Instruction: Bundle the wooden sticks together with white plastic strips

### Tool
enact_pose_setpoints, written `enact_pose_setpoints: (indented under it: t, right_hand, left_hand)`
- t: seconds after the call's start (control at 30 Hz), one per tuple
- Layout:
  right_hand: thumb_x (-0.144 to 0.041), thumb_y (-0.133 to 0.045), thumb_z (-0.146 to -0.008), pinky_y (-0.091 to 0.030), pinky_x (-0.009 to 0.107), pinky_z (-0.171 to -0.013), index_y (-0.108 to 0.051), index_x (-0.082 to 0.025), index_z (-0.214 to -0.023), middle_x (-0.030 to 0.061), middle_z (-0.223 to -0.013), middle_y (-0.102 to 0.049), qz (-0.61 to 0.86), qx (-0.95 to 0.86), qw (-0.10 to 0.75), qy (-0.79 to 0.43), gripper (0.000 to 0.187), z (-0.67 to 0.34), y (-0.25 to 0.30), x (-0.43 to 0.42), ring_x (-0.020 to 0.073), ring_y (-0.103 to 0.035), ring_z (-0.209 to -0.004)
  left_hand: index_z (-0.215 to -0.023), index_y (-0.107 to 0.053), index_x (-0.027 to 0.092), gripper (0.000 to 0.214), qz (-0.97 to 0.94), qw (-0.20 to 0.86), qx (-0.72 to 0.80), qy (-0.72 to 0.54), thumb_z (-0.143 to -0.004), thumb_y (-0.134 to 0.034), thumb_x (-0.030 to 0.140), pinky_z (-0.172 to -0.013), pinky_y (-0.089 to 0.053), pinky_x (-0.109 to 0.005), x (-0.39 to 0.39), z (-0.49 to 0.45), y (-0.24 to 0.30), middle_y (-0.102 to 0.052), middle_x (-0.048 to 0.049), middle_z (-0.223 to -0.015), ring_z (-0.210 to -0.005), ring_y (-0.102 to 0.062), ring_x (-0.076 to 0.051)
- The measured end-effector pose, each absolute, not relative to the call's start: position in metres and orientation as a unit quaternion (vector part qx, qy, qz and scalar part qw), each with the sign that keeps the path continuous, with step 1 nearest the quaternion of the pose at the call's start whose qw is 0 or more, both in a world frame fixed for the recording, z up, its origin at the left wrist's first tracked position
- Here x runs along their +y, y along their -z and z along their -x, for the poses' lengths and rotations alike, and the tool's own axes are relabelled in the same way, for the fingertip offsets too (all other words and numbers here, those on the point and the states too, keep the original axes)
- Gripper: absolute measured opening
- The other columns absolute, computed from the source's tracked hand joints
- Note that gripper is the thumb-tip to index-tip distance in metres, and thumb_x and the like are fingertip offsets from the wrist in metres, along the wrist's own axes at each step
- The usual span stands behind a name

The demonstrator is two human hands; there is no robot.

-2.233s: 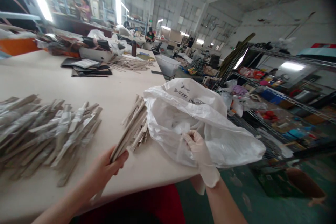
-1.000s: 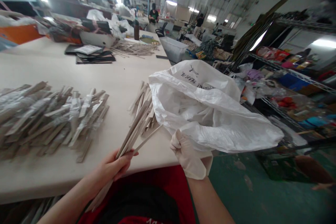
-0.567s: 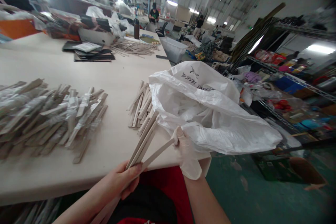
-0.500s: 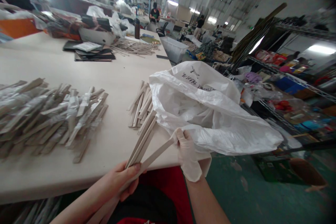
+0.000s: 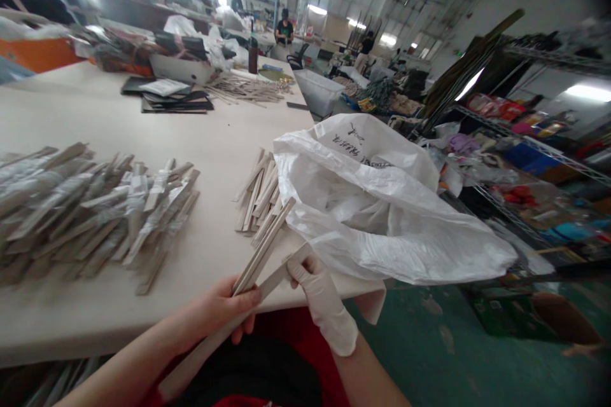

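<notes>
My bare left hand (image 5: 233, 307) is closed around several long, flat beige strips (image 5: 264, 246) near the table's front edge. One strip (image 5: 278, 275) slants apart from the others, and my right hand (image 5: 308, 272), in a white glove, pinches it near its upper end. The lower ends run down past my left palm toward my lap. Just beyond, a small pile of loose strips (image 5: 258, 194) lies on the table. Beside it a large white plastic bag (image 5: 405, 229) with handwriting gapes open, clear plastic inside. The strips' exact material cannot be told.
Many bundles of strips (image 5: 100, 216) wrapped in clear film lie at the left of the table (image 5: 229, 133). Farther back are dark flat sheets (image 5: 176, 102), more thin strips (image 5: 248, 88) and a dark bottle (image 5: 252, 54). Loaded shelves (image 5: 534, 140) stand at right; people work in the background.
My right hand has moved left and slightly down, away from the bag's edge, still pinching the one strip. My left hand keeps its hold, and the strips have shifted slightly upward and right.
</notes>
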State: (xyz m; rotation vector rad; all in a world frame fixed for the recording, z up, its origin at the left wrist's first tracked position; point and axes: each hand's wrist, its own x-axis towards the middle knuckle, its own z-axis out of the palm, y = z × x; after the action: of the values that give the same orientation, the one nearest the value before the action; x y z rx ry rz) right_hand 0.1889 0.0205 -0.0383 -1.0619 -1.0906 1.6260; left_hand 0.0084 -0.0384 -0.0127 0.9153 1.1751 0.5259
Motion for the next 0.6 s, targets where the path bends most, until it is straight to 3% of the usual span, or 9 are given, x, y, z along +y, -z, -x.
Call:
enact_pose_setpoints:
  t: [0.17, 0.37, 0.43, 0.53, 0.6]
  right_hand:
    - [-0.036, -0.071, -0.065, -0.030, 0.022, -0.046, -0.062, -0.019, -0.095, -0.0046, -0.058, -0.049, 0.401, -0.412, 0.475, -0.666, 0.036, -0.189, 0.028, 0.021, 0.0075, -0.039, -0.049]
    - [-0.038, -0.074, -0.059, -0.035, 0.024, -0.053, -0.056, -0.019, -0.108, -0.0032, -0.065, -0.055, 0.354, -0.411, 0.373, -0.752, 0.055, -0.166, 0.032, -0.009, 0.0095, -0.044, -0.054]
    - [-0.044, -0.072, -0.060, -0.034, 0.024, -0.052, -0.058, -0.019, -0.106, -0.0025, -0.064, -0.055, 0.356, -0.416, 0.376, -0.747, 0.055, -0.171, 0.029, -0.005, 0.0099, -0.043, -0.054]
    - [-0.057, -0.055, -0.072, -0.028, 0.023, -0.045, -0.065, -0.016, -0.092, -0.0049, -0.050, -0.042, 0.412, -0.412, 0.478, -0.657, 0.047, -0.177, 0.021, 0.006, 0.0083, -0.033, -0.047]
    - [-0.058, -0.047, -0.076, -0.023, 0.023, -0.042, -0.067, -0.015, -0.083, -0.0060, -0.045, -0.034, 0.432, -0.416, 0.504, -0.621, 0.048, -0.171, 0.019, 0.007, 0.0079, -0.027, -0.043]
  left_hand:
    - [-0.075, -0.044, 0.018, 0.041, -0.440, 0.663, 0.559, -0.234, -0.068, -0.054, 0.057, -0.035, -0.027, -0.016, -0.046, 0.002, 0.016, -0.052, 0.0081, -0.046, -0.033, -0.040, -0.005]
    - [-0.073, -0.043, 0.019, 0.040, -0.451, 0.646, 0.552, -0.273, -0.068, -0.053, 0.057, -0.034, -0.027, -0.016, -0.044, -0.003, 0.021, -0.050, 0.0085, -0.044, -0.032, -0.038, -0.005]
    - [-0.074, -0.044, 0.019, 0.037, -0.461, 0.645, 0.546, -0.271, -0.070, -0.053, 0.055, -0.033, -0.027, -0.016, -0.047, -0.001, 0.024, -0.050, 0.0082, -0.045, -0.032, -0.038, -0.005]
    - [-0.072, -0.045, 0.019, 0.032, -0.476, 0.633, 0.550, -0.265, -0.072, -0.053, 0.050, -0.034, -0.028, -0.016, -0.050, 0.002, 0.027, -0.052, 0.0074, -0.046, -0.033, -0.039, -0.005]
    - [-0.070, -0.044, 0.019, 0.031, -0.476, 0.615, 0.564, -0.278, -0.072, -0.053, 0.049, -0.034, -0.028, -0.016, -0.049, 0.002, 0.028, -0.052, 0.0073, -0.045, -0.033, -0.039, -0.005]
